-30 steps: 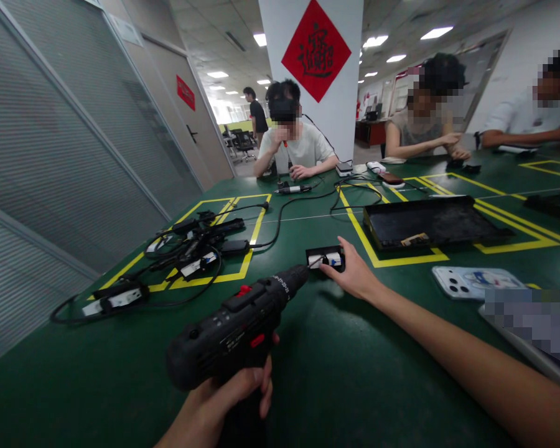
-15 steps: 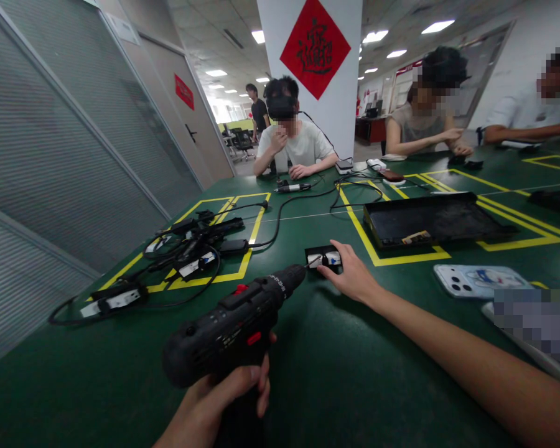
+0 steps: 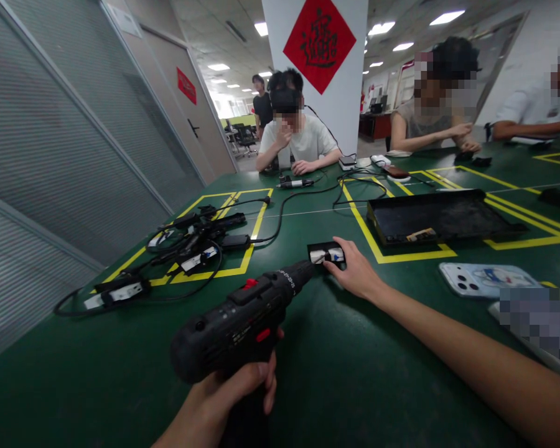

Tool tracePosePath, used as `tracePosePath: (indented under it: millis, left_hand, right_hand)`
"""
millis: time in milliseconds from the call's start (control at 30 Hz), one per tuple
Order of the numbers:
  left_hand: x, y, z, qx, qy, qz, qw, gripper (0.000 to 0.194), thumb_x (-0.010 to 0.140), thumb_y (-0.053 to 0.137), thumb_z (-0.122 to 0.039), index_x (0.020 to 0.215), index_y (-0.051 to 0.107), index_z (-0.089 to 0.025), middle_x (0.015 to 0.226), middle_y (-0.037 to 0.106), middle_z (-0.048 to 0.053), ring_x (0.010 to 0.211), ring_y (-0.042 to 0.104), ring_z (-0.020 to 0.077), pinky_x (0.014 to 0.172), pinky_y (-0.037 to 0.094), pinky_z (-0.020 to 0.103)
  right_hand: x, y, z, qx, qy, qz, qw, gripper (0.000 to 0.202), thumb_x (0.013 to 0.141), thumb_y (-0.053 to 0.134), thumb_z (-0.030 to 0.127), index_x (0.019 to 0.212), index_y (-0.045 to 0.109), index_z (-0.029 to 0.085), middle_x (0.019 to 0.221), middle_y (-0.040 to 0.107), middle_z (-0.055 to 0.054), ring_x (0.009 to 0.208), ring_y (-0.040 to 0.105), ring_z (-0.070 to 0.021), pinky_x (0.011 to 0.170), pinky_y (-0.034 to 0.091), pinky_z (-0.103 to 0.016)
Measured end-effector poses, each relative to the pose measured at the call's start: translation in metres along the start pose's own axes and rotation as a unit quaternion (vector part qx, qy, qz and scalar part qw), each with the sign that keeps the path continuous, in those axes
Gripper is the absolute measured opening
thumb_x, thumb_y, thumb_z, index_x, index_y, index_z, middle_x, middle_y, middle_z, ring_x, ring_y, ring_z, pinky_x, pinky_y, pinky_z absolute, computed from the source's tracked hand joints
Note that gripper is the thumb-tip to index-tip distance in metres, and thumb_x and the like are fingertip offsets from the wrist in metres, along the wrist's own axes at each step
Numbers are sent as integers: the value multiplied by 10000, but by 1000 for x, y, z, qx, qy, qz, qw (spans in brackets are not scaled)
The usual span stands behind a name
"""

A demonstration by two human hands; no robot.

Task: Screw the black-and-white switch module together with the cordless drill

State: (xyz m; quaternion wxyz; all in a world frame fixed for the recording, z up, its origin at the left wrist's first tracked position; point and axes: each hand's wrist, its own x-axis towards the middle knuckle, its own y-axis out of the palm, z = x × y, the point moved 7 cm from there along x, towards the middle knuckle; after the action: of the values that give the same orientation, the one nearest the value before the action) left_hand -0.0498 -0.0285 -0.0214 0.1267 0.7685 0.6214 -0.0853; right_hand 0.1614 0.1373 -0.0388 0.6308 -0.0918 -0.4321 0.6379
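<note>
My left hand (image 3: 236,398) is wrapped round the handle of a black cordless drill (image 3: 242,323) with red switches. Its chuck points up and to the right, and a thin bit (image 3: 320,259) reaches over a small black box-like part (image 3: 313,246) with white pieces inside. Whether the tip touches a screw is too small to tell. My right hand (image 3: 354,272) grips that part's right end between thumb and fingers, on the green table.
Tangled black cables and adapters (image 3: 200,249) lie at left within yellow tape. At right are a black tray (image 3: 429,218) and a phone (image 3: 488,280). Across the table sits a person (image 3: 298,140) near a slim power tool (image 3: 296,183); others sit at far right.
The whole view has shifted slightly. The drill's chuck sits a little closer to the small black part, and less of the bit shows. Both hands keep their holds.
</note>
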Motion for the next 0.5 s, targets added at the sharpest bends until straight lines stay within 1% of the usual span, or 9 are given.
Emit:
tracePosePath:
  millis: [100,200,400,500]
  left_hand:
    - [0,2,-2,-3,-5,-8,1000,436,805,554,-336,1199,509,-154,710,570,29,572,533,173,588,421,326]
    - [1,3,-4,-9,-8,-18,1000,455,795,563,-325,1214,507,-156,693,583,28,568,536,178,585,421,327]
    - [2,1,0,-6,-16,-30,999,545,790,568,-342,1278,409,-156,676,580,14,555,536,178,581,420,335]
    - [2,0,1,4,-22,-29,999,544,802,552,-354,1275,386,-142,699,575,16,574,535,175,602,424,344]
  right_hand:
    - [0,0,0,1,1,0,1000,569,826,532,420,1326,369,203,1224,473,-140,1074,534,-289,905,448,-471]
    - [0,0,0,-1,3,0,1000,566,831,527,421,1327,365,203,1222,474,-139,1072,534,-288,906,447,-468]
    - [-1,1,0,-3,3,-1,1000,561,835,529,408,1329,358,206,1213,476,-133,1056,537,-275,899,450,-446]
    - [-1,1,-1,-7,3,-3,1000,556,834,531,403,1326,361,205,1201,479,-130,1056,533,-270,901,445,-442]
